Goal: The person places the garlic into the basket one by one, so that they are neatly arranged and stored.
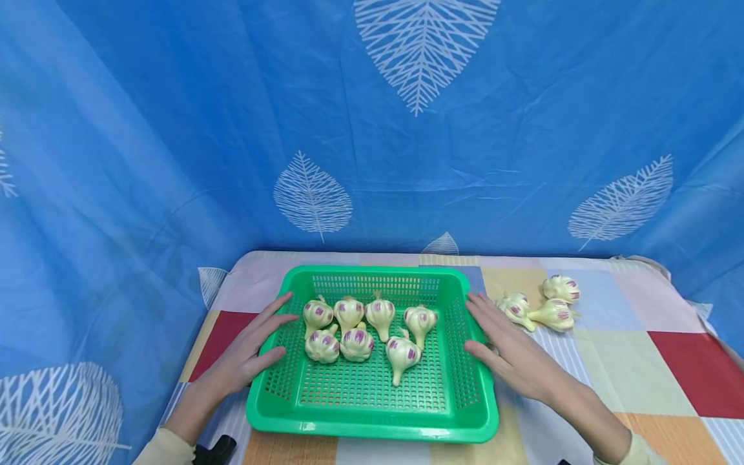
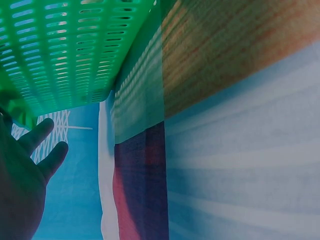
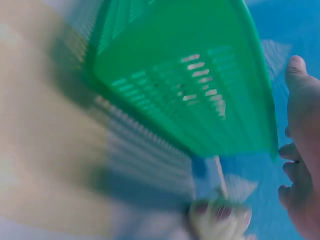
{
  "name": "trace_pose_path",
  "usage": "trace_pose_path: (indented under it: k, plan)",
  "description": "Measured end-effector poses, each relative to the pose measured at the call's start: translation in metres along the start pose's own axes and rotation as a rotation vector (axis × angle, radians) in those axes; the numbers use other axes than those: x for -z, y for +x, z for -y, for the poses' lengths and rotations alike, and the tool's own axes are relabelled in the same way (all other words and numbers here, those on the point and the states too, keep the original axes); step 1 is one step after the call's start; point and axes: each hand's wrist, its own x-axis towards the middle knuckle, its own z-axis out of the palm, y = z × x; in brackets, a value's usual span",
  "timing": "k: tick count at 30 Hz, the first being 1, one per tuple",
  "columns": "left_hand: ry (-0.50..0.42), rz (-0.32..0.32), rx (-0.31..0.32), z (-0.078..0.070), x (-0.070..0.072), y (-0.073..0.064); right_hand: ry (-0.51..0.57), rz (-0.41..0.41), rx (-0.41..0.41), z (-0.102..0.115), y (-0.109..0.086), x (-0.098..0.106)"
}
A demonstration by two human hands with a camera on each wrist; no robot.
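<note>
A green plastic basket (image 1: 372, 423) with slotted walls stands on the table, several garlic bulbs (image 1: 356, 342) lying inside toward its back and middle. At its left rim is my left hand (image 1: 247, 352), its fingers spread and nearly straight, the tips reaching over the edge. My right hand (image 1: 511, 349) is beside the right rim, fingers extended, thumb toward the basket wall. In the right wrist view the fingertips are right at the rim of the basket (image 3: 190, 85), and nothing is held. The left wrist view shows the basket's slotted side (image 2: 70, 50) above the left fingers.
Three more garlic bulbs (image 1: 555, 314) lie on the patchwork tablecloth (image 1: 645, 361) to the right of the basket, just beyond my right hand. A blue curtain (image 1: 383, 161) with white leaf prints hangs behind the table and along its left side.
</note>
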Motion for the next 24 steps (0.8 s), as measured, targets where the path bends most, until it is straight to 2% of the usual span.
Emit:
trace_pose_path:
  k: [6,12,14,17,19,24]
  plan:
    - [-0.007,-0.001,0.005,-0.001,0.0,0.0,0.125,-0.071,-0.128,-0.018,-0.037,-0.004]
    - [-0.016,0.0,0.009,0.0,0.0,0.0,0.111,-0.208,-0.157,-0.034,-0.071,-0.011]
    - [-0.012,0.0,0.007,0.0,-0.001,0.0,0.101,-0.234,-0.19,-0.038,-0.08,-0.014]
    - [-0.01,-0.005,0.001,0.001,-0.001,0.0,0.11,-0.219,-0.278,-0.043,-0.092,-0.019]
    - [-0.011,-0.007,-0.002,0.001,-0.001,0.0,0.127,-0.171,-0.351,-0.045,-0.098,-0.02]
    - [-0.02,-0.012,-0.007,0.001,-0.002,0.0,0.151,-0.13,-0.465,-0.056,-0.11,-0.025]
